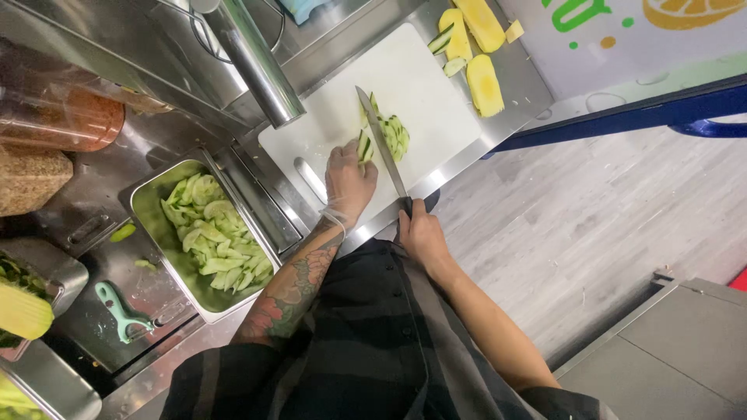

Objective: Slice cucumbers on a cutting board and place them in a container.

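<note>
Nearest, at six o'clock: my right hand (pixel 422 233), closed around the handle of a long knife (pixel 381 141) whose blade runs toward eleven o'clock across the white cutting board (pixel 424 93). At the board's centre, my gloved left hand (pixel 348 180) presses curled fingers on a cucumber piece (pixel 364 146), dark-skinned and pale-fleshed, with cut slices (pixel 395 134) fanned just beside the blade at two o'clock. Board's upper half lies bare; peeled yellow fruit (pixel 484 84) sits off its one-o'clock edge, a steel pan of cucumber slices (pixel 212 233) at nine o'clock.
</note>
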